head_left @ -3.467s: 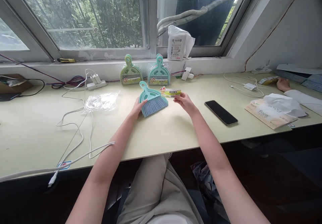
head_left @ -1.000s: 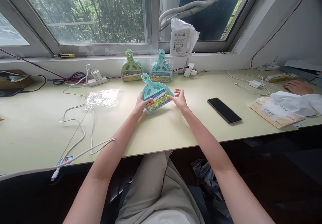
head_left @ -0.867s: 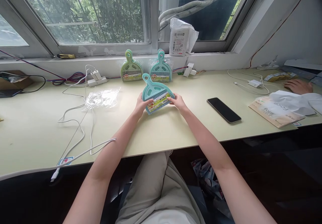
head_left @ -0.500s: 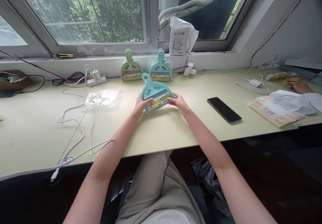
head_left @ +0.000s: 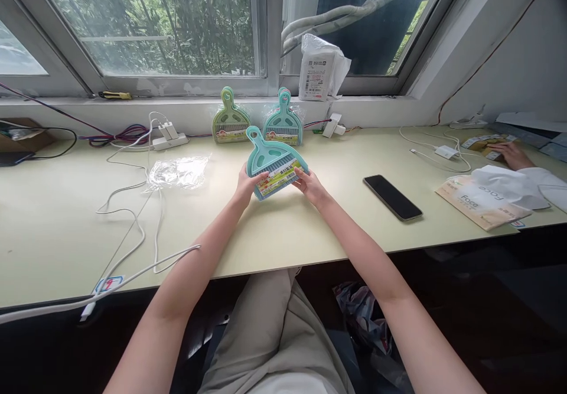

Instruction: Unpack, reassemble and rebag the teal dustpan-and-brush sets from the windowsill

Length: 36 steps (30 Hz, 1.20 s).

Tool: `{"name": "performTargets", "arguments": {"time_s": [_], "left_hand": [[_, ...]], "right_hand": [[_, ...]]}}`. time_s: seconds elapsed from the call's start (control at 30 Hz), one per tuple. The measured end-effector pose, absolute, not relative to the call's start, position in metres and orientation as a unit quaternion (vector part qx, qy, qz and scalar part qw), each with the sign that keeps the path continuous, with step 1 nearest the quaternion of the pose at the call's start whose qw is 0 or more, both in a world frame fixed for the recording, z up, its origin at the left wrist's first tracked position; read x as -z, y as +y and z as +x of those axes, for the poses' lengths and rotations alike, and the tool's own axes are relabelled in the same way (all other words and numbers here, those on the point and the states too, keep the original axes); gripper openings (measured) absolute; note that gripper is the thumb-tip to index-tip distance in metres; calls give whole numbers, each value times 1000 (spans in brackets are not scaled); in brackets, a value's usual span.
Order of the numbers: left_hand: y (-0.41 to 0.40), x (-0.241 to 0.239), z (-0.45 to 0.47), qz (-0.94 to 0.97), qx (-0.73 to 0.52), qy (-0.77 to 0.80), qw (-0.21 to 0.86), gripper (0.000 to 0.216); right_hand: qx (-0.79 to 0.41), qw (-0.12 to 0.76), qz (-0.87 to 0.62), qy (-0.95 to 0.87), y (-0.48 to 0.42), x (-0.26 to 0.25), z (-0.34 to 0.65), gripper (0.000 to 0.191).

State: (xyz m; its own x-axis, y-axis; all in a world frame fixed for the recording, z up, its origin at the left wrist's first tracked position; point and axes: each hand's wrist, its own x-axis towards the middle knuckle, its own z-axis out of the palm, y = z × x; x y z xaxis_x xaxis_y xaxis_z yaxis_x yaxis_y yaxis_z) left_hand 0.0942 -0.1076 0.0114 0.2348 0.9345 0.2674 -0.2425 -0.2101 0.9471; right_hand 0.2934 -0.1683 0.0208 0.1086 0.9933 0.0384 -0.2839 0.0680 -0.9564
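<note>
A turquoise dustpan and brush set (head_left: 275, 156) with a printed label is held up over the table, its handle tilted to the upper left. My left hand (head_left: 246, 184) grips its left edge, thumb across the label. At the lower right corner, my right hand (head_left: 310, 185) is closed on the same set, thumb on the front. Behind it, a green dustpan set (head_left: 231, 119) and turquoise dustpan sets (head_left: 283, 119) in clear wrap lean against the wall under the window.
Crumpled clear plastic wrap (head_left: 178, 173) and white cables (head_left: 137, 222) lie to the left. On the right are a black phone (head_left: 393, 197) and a tissue pack (head_left: 485, 196). Another person's hand (head_left: 514, 153) rests at the far right. A wrapped box (head_left: 315, 75) stands on the sill.
The dustpan set has tilted slightly further left, still in both my hands. My view has shifted a little. The other person's hand has moved slightly.
</note>
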Motion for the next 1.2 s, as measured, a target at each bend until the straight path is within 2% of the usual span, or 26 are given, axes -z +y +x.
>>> {"name": "performTargets", "arguments": {"time_s": [0.17,0.3,0.63,0.77,1.0,1.2], "left_hand": [[-114,-15,99,554,-546,302,551,78],[-117,-13,103,550,-544,315,550,76],[-120,-14,107,548,-533,308,566,71],[-120,-15,103,546,-503,294,603,63],[-119,-17,99,555,-482,283,615,69],[-120,-17,99,556,-478,285,617,65]], "right_hand": [[-544,598,-409,-423,-175,-25,283,40],[-582,582,-400,-404,-176,-20,274,35],[-572,602,-408,-380,-171,-15,276,25],[-568,601,-417,-378,-171,-16,277,26],[-571,607,-407,-373,-171,-16,277,25],[-569,594,-426,-377,-170,-14,279,25]]}}
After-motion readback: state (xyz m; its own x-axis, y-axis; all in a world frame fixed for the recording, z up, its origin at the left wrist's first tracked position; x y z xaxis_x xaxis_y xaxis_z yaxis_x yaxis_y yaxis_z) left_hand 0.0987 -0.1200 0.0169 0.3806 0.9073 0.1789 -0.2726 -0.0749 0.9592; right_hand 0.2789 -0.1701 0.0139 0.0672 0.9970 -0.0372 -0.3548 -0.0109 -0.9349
